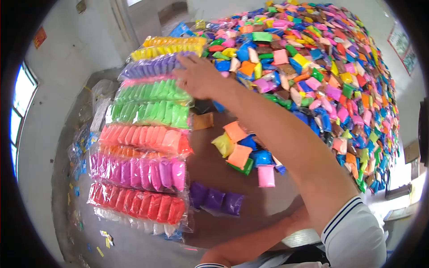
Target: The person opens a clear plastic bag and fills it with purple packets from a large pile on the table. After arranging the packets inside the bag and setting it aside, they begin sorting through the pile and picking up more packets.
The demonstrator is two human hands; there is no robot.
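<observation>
My right hand reaches far across the table to the upper left. Its fingers are bent over the right end of a clear bag of purple packets and grip that end. Bags of light green packets lie just below this hand. My left forearm crosses the bottom of the view. Its hand is mostly hidden behind my right arm, so its fingers do not show. Three dark purple packets lie joined on the brown table, to the left of my left hand.
A large heap of mixed coloured packets fills the upper right. Loose packets lie mid-table. Bags of salmon, magenta and red packets line the left edge, yellow ones at the top. Litter dots the floor.
</observation>
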